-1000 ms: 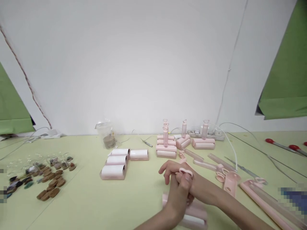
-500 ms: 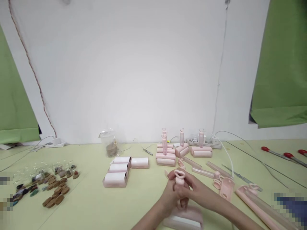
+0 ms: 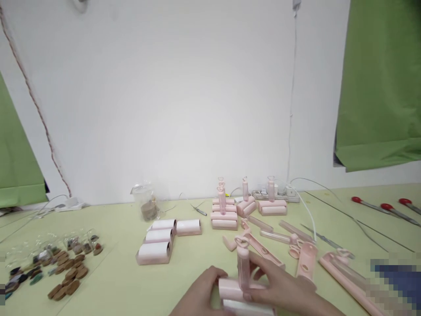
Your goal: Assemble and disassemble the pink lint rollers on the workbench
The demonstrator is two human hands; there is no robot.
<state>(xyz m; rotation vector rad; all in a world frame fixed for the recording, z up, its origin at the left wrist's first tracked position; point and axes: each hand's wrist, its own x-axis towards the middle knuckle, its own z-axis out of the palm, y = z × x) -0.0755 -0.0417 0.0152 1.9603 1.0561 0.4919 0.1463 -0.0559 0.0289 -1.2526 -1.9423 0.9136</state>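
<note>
At the bottom edge both hands close round one pink lint roller (image 3: 241, 287). My left hand (image 3: 197, 296) grips the left end of its pink cover over the white roll. My right hand (image 3: 283, 289) holds the right side, fingers curled round the base of the upright handle (image 3: 243, 263) with a heart-shaped loop on top. The roller's lower part is cut off by the frame.
On the pale green table (image 3: 115, 272) lie three white rolls in pink holders (image 3: 157, 239), finished rollers stacked at the back (image 3: 224, 215), loose pink handles and tubes (image 3: 296, 245), brown corks and small bottles (image 3: 66, 263), a plastic bag (image 3: 146, 202), a power strip (image 3: 276, 193), red-tipped tools (image 3: 381, 207).
The hands drew back toward me and lower in view. The handle that was gripped in clasped hands now stands upright on the roller body, with one hand at each side.
</note>
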